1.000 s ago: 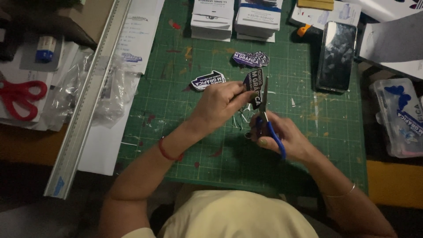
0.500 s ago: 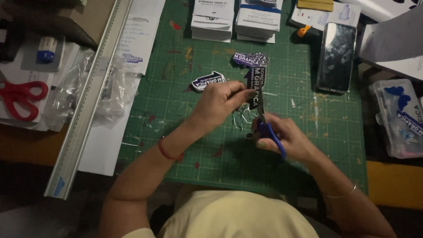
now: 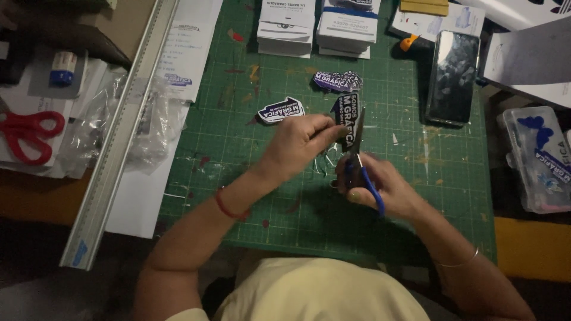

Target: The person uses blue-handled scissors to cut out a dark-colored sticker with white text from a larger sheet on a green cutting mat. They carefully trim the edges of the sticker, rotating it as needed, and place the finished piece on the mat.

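Observation:
My left hand (image 3: pixel 300 142) pinches a dark printed sticker (image 3: pixel 347 122) by its lower left edge and holds it upright over the green cutting mat (image 3: pixel 250 178). My right hand (image 3: pixel 377 187) grips blue-handled scissors (image 3: pixel 361 163), whose blades run up along the sticker's right side. Two cut-out dark stickers lie on the mat beyond my hands, an arrow-shaped one (image 3: pixel 281 110) and one further back (image 3: pixel 338 80). Thin white paper trimmings lie on the mat under my hands.
A long metal ruler (image 3: pixel 119 137) lies along the mat's left side, with red scissors (image 3: pixel 27 134) and clear plastic bags beyond it. Stacks of white cards (image 3: pixel 315 24) stand at the back. A phone (image 3: pixel 453 77) and a clear plastic box (image 3: pixel 535 157) are on the right.
The sticker has turned slightly in my left hand and the scissor blades have advanced up along its edge. Both hands stay in the same spot over the mat.

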